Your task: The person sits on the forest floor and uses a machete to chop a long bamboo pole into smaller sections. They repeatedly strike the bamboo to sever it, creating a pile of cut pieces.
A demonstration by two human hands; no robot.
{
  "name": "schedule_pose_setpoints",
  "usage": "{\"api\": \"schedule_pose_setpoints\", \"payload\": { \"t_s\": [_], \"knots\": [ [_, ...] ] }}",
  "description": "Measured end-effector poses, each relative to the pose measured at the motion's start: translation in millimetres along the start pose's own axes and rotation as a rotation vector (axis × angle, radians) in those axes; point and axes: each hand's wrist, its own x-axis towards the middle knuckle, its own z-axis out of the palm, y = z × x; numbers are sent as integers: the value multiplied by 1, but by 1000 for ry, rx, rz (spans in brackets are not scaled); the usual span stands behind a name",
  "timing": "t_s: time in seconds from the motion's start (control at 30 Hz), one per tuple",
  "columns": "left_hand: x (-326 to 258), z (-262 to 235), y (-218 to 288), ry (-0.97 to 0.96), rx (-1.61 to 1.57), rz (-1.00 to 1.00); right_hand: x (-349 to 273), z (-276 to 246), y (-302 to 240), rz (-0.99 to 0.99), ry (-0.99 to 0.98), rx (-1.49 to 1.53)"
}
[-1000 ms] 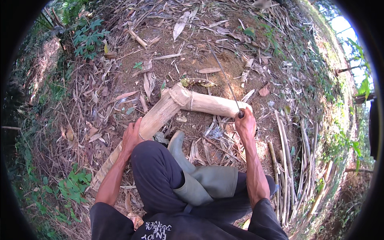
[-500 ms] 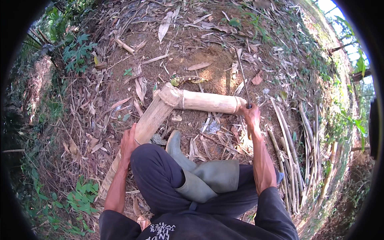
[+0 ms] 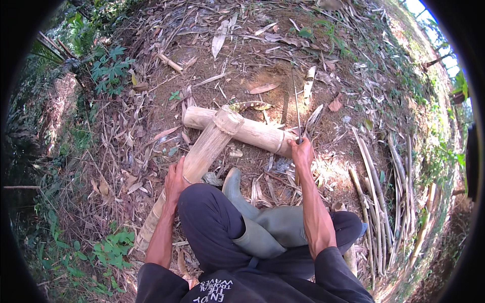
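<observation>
Over open soil (image 3: 263,77), my right hand (image 3: 303,153) grips a forward-pointing knife (image 3: 296,107). My left hand (image 3: 175,180), grip unclear, touches slanting bamboo (image 3: 208,148).

Matt, ridged, woody bamboo poles (image 3: 207,151), metal-bladed machete (image 3: 296,108), smooth rubber-looking boots (image 3: 260,238), matt cloth trousers (image 3: 209,217), papery dry leaves (image 3: 219,41), rough soil (image 3: 252,77)

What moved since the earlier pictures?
The short bamboo piece slid left, so its left end pokes out farther past the long bamboo. The right hand moved left too. The knife is still in that hand, and the left hand stayed on the long bamboo.
</observation>
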Motion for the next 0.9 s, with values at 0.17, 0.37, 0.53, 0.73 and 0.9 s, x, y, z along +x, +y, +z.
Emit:
{"api": "schedule_pose_setpoints", "payload": {
  "t_s": [0.17,0.37,0.53,0.73,0.9],
  "knots": [
    [2,-22,-5,17,-36,-6,26,7,-26,-73,-75,-81],
    [-8,-6,-2,-9,106,-94,21,18,-30,-192,27,-141],
    [-15,-2,12,53,132,-49,1,6,-21,-218,-41,-93],
    [-2,-19,32,-164,-90,-101,-8,-19,-5,-170,-146,-44],
    [-6,-11,44,-37,42,-67,-19,-38,-9,-188,-162,13]
  ]
}}
